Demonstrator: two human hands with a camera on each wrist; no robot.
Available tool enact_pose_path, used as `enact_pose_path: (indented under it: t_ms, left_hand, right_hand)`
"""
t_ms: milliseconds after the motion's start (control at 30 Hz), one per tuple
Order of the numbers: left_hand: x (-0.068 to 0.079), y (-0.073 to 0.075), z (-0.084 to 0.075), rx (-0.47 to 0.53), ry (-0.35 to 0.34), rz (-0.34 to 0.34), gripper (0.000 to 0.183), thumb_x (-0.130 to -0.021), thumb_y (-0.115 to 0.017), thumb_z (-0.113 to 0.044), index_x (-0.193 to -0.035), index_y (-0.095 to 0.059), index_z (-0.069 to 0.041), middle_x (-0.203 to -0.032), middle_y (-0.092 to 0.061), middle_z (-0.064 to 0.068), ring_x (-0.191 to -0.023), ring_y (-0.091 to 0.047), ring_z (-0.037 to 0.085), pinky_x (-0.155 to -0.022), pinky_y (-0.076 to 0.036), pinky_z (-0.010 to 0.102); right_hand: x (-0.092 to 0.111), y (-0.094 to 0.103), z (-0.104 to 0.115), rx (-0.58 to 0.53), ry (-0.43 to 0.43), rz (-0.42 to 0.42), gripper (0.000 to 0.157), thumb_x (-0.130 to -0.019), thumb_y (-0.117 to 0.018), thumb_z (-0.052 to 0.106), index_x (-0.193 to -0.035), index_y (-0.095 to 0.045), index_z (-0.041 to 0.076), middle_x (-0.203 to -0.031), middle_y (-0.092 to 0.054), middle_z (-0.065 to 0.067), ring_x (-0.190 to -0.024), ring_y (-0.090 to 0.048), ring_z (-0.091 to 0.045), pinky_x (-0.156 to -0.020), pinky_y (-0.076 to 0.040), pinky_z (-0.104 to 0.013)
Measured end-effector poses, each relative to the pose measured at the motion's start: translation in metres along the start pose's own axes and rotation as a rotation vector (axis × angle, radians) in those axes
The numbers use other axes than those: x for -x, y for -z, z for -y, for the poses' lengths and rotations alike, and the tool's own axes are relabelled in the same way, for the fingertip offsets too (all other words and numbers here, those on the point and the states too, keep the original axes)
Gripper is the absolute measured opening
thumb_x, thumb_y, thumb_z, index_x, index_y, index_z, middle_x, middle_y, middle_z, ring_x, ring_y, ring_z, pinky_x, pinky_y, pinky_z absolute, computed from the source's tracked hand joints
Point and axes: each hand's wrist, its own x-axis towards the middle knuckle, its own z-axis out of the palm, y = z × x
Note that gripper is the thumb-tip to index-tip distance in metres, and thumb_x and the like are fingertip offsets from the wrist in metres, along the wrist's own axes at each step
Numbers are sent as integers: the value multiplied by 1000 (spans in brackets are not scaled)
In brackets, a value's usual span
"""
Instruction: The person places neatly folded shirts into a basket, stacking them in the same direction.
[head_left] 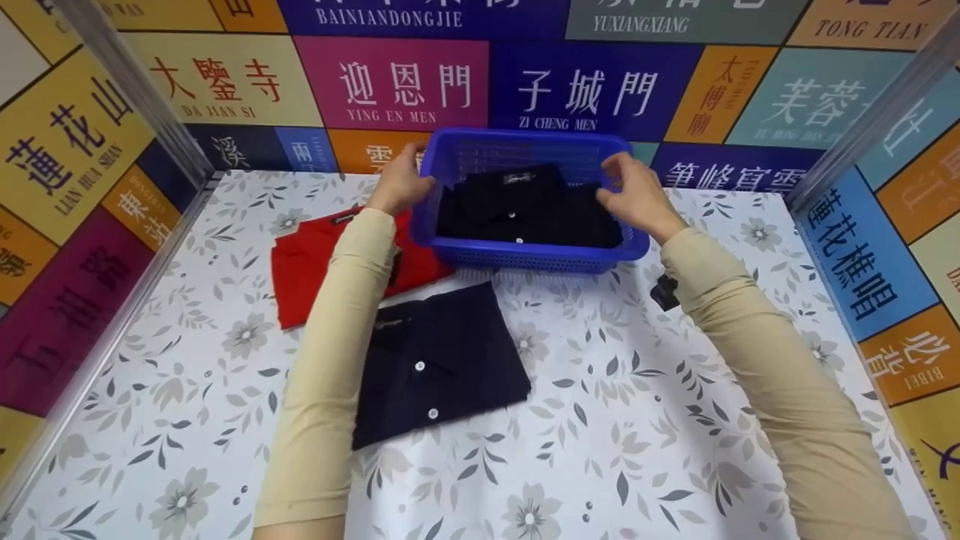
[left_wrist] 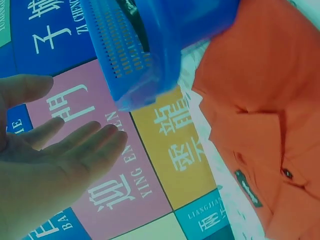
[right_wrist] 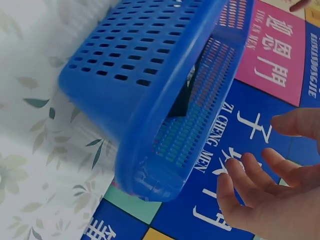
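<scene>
A blue plastic basket (head_left: 525, 257) with slotted walls stands at the back of the table, a folded black shirt (head_left: 540, 206) with white buttons lying in it. By the basket's left end is my left hand (head_left: 403, 181), fingers spread and loosely bent; the left wrist view shows a gap between it and the rim. At the right end my right hand (head_left: 637, 193) is held the same way, its fingertips apart from the basket in the right wrist view. Neither hand holds anything. A folded red shirt (head_left: 306, 262) lies left of the basket, partly hidden by my left sleeve.
Nearer to me, a folded navy shirt (head_left: 457, 360) lies on the flower-patterned table (head_left: 600, 450), its left side behind my left forearm. A small black object (head_left: 664, 292) sits beside my right sleeve. Panels with colourful lettering (head_left: 405, 82) enclose the back and sides.
</scene>
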Motion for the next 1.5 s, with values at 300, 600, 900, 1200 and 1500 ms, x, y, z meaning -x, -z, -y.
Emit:
enact_pose_path:
  t_ms: [300, 600, 900, 1200, 1500]
  left_hand:
    - [20, 1, 2, -68, -54, 84, 58, -91, -55, -8, -144, -35, -2, -136, -48, 26, -123, -47, 37, -104, -35, 45]
    - [46, 3, 7, -123, -107, 157, 57, -89, -56, -6, -142, -37, 2, -133, -49, 27, -120, -48, 37, -102, -37, 44]
    - [81, 9, 24, -153, -140, 177, 58, -88, -59, -7, -141, -36, 5, -135, -49, 26, -122, -46, 39, -104, -35, 46]
    - [118, -1, 39, -198, -171, 252, 58, -87, -60, -8, -139, -38, 8, -134, -48, 30, -123, -45, 42, -104, -34, 49]
    - [167, -24, 77, -175, -112, 269, 57, -87, -62, -12, -137, -41, 6, -133, -45, 33, -118, -48, 46, -98, -39, 56]
  right_hand:
    - [18, -12, 1, 136, 141, 65, 42, -85, -58, 5, -123, -48, -8, -117, -52, -28, -107, -48, -40, -95, -37, -52]
    - [54, -32, 19, 226, 295, 135, 41, -87, -62, 7, -125, -51, -3, -120, -53, -22, -113, -51, -38, -93, -39, -56]
    - [90, -56, 32, 286, 382, 252, 42, -85, -67, 8, -124, -54, -1, -116, -57, -18, -102, -57, -33, -86, -48, -49]
    - [118, -99, 32, 334, 502, 298, 38, -81, -68, 8, -117, -57, -1, -107, -60, -15, -91, -60, -32, -77, -51, -45]
    - [146, -137, 31, 269, 281, 387, 59, -82, -67, 20, -131, -50, -9, -110, -58, -17, -94, -59, -32, -78, -52, -45]
